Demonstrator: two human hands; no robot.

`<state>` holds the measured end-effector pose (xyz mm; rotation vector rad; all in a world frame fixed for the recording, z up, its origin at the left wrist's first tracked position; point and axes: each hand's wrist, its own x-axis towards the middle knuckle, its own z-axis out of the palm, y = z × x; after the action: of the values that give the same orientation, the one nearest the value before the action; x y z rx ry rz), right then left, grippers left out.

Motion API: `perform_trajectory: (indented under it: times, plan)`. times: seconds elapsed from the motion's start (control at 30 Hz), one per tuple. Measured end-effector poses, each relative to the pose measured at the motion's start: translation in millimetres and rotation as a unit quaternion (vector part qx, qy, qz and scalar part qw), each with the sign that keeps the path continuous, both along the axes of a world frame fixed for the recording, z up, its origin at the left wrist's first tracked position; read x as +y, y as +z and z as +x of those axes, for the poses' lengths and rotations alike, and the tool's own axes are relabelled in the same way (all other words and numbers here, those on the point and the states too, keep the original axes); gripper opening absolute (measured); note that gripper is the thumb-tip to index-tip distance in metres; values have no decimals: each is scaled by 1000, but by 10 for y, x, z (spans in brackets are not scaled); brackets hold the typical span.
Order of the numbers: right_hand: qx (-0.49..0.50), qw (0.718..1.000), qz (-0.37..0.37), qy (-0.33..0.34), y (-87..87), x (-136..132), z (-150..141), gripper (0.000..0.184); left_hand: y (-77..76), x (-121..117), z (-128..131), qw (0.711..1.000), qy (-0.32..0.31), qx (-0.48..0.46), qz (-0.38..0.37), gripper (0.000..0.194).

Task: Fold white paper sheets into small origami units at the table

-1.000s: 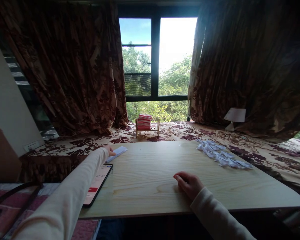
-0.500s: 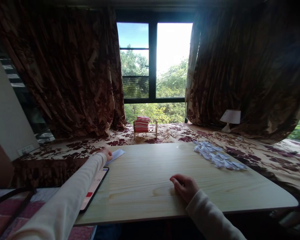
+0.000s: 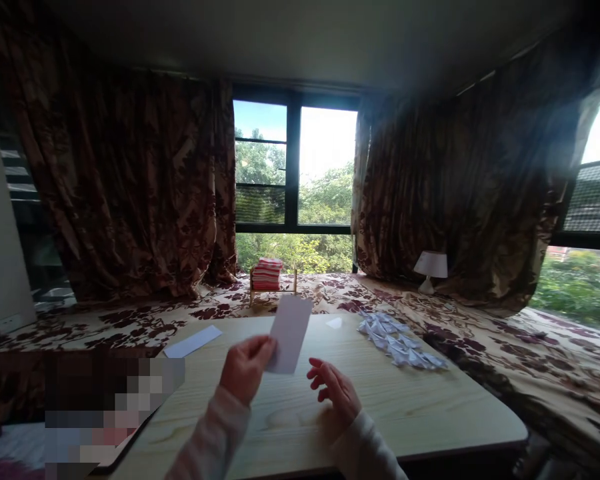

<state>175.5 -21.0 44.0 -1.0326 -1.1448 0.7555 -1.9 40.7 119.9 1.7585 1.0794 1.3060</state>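
Paper sheet (image 3: 291, 333): held up, tilted, over the tabletop (image 3: 270, 443). Left hand (image 3: 245, 365) pinches its left edge, fingers closed on it. Right hand (image 3: 336, 390) just beside, not touching; fingers loosely spread, nothing in them. Risk: one-edge pinch, so sheet could flop or twist. Folded papers (image 3: 397, 341) at right look light; a sleeve brush could scatter them.

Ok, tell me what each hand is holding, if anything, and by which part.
The left hand holds a piece of paper by its left edge, toward the lower corner. The right hand holds nothing.
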Motion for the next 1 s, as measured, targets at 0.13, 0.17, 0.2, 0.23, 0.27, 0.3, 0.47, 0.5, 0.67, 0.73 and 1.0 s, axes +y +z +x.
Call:
perform_trajectory:
  times: [0.13,0.17,0.2,0.23,0.27,0.3,0.47,0.5,0.67,0.73,1.0]
  plan:
    - [-12,998,34,54,-14,6,-52,45,-614,-388,190,993,-62,-68,-72,34]
    - [-18,997,36,59,-40,13,-70,42,-684,-392,192,991,-70,-78,-85,33]
    - [-19,997,33,63,-67,21,-88,41,-723,-374,187,989,-77,-85,-97,33]
    - [-17,997,29,67,-91,27,-102,41,-737,-345,181,987,-83,-89,-109,33]
    - [-16,997,24,71,-109,31,-112,42,-736,-313,177,985,-90,-92,-119,33]
    - [-16,997,19,75,-121,33,-118,41,-728,-287,176,983,-96,-94,-127,33]
    - [-27,997,-5,73,-113,21,-109,38,-725,-307,182,980,-124,-82,-131,29]
    - [-30,997,-7,68,-109,19,-105,37,-734,-327,177,980,-130,-78,-127,28]
    - [-44,998,-13,51,-125,38,-96,36,-756,-370,151,982,-141,-63,-111,27]
    - [-46,998,-12,46,-143,53,-101,37,-751,-361,147,982,-142,-59,-105,27]
    - [-47,998,-16,27,-141,67,-122,42,-708,-388,136,983,-152,-51,-92,28]
